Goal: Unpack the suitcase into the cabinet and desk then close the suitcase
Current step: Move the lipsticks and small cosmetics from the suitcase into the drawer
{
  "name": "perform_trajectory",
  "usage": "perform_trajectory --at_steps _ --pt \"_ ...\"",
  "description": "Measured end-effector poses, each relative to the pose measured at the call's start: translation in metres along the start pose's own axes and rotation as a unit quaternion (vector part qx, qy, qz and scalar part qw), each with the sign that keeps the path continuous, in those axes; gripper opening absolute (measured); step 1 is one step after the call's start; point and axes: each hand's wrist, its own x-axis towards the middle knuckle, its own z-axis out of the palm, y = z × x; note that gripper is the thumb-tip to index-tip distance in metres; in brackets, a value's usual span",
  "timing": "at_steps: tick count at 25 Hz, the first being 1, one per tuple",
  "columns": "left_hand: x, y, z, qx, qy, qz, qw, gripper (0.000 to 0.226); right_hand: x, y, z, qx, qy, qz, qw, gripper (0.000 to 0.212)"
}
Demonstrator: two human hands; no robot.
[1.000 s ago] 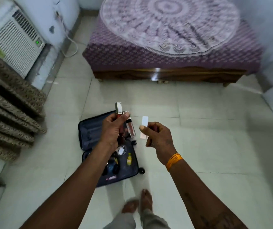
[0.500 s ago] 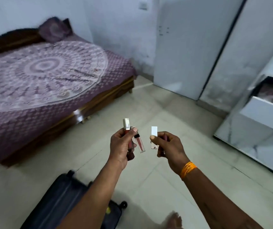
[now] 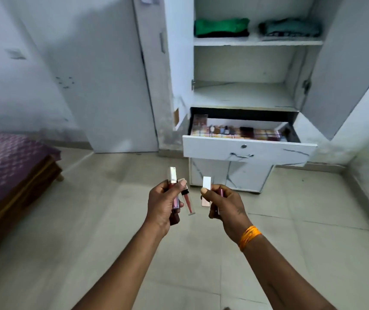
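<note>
Hands in foreground, both raised over the tiled floor [image 3: 134, 253], each gripping small makeup tubes. Left hand [image 3: 163, 202] curls round several lip gloss tubes: one w/ a pale square cap [image 3: 173, 174] sticking up above the thumb, a clear tube w/ pink fill [image 3: 188, 201] angled down and to the right, and a darker red one [image 3: 175, 217] poking out below the palm. Right hand [image 3: 226, 203] pinches a white-capped tube [image 3: 206, 191] betw. thumb and fingers, upright; a second pink tube [image 3: 220, 192] shows just behind it, mostly hidden by the fingers. Orange band [image 3: 249, 237] on the right wrist. The two hands are near each other but apart, not touching.

Beyond them, the white cabinet [image 3: 246, 97] stands open, doors swung wide. Its drawer [image 3: 246, 151] is pulled out, metal handle and knob on the front; inside lie cosmetics [image 3: 235, 132] in a row, incl. flat palettes and small bottles, details blurred. Shelf above the drawer, then a higher shelf w/ a folded green garment [image 3: 221, 26] at left and a folded grey-green one [image 3: 289, 27] at right, side by side. Suitcase not in view.

At far left, corner of a wooden bed [image 3: 22, 180] w/ purple cover. White door [image 3: 103, 86] beside the cabinet.
</note>
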Motion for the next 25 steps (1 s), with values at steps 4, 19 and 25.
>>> perform_trajectory --at_steps 4,19,25 --pt "0.052 -0.007 0.113 0.001 -0.047 -0.012 0.999 0.018 0.053 -0.034 -0.101 -0.002 0.064 -0.007 0.998 0.028" --pt "0.319 -0.045 0.341 0.083 -0.116 -0.066 0.988 0.024 0.306 -0.074 -0.253 0.007 0.215 0.04 0.976 0.016" --pt "0.441 -0.063 0.402 0.133 -0.139 -0.089 0.977 0.026 0.415 -0.092 -0.284 0.026 0.29 0.068 0.954 0.015"
